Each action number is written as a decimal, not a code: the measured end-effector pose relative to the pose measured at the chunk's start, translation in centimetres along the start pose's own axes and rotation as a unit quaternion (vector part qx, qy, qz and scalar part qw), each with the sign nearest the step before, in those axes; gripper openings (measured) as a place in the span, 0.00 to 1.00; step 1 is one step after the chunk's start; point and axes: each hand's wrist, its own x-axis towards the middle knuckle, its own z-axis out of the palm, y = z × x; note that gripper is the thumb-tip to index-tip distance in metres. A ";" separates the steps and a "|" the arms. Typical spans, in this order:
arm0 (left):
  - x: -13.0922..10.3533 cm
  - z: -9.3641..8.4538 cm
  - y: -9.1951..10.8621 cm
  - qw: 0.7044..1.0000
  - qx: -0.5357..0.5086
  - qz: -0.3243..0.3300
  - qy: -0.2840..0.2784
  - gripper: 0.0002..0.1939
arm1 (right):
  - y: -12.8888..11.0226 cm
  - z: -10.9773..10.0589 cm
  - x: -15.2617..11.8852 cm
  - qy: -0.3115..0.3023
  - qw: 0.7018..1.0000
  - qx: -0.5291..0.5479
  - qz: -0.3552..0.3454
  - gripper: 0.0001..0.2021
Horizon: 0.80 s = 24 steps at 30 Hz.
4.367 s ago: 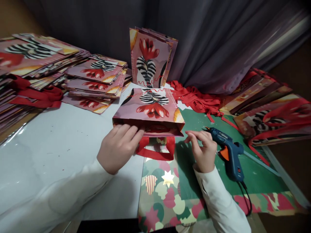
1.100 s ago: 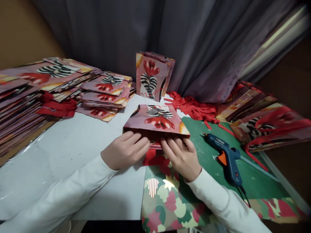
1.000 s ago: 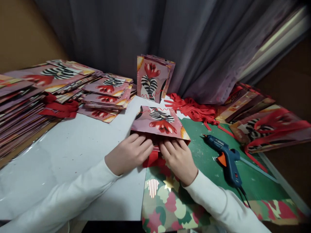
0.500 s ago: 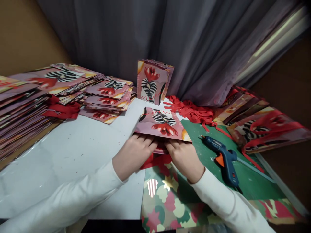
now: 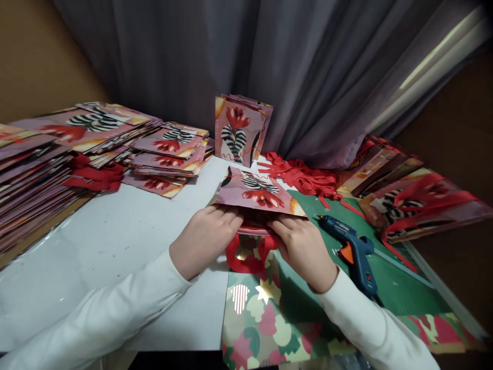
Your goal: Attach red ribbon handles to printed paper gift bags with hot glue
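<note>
Nearby, glue gun [image 5: 353, 249], red ribbons [image 5: 306, 178], paper bag [image 5: 256, 194] partly hiding fingers [image 5: 230, 219] of left hand [image 5: 204, 239] and right hand [image 5: 306, 249], grip unclear

The pink bag [image 5: 265, 199] has black-and-white stripes, its handle [image 5: 246, 265] plain red.

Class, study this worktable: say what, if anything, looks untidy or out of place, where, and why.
The red ribbons lie in a tangled heap behind the green mat, loose ends straying onto it; small dark specks dot the white surface.

Glue gun [image 5: 356, 252] right of paper bag [image 5: 260, 198], stacks [image 5: 169, 154] left, ribbon heap [image 5: 308, 179] behind right
</note>
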 end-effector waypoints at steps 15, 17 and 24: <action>0.2 0.1 1.9 0.997 -0.025 -0.064 -0.047 0.13 | -1.3 1.4 2.2 -0.059 0.998 -0.008 -0.002 0.15; 0.2 0.0 1.6 0.996 -0.030 -0.067 -0.059 0.14 | -1.3 1.2 2.3 -0.068 0.997 -0.019 0.005 0.14; -0.3 -0.2 0.7 0.995 -0.043 -0.064 -0.071 0.16 | -1.2 1.2 1.9 -0.012 0.996 -0.078 -0.038 0.09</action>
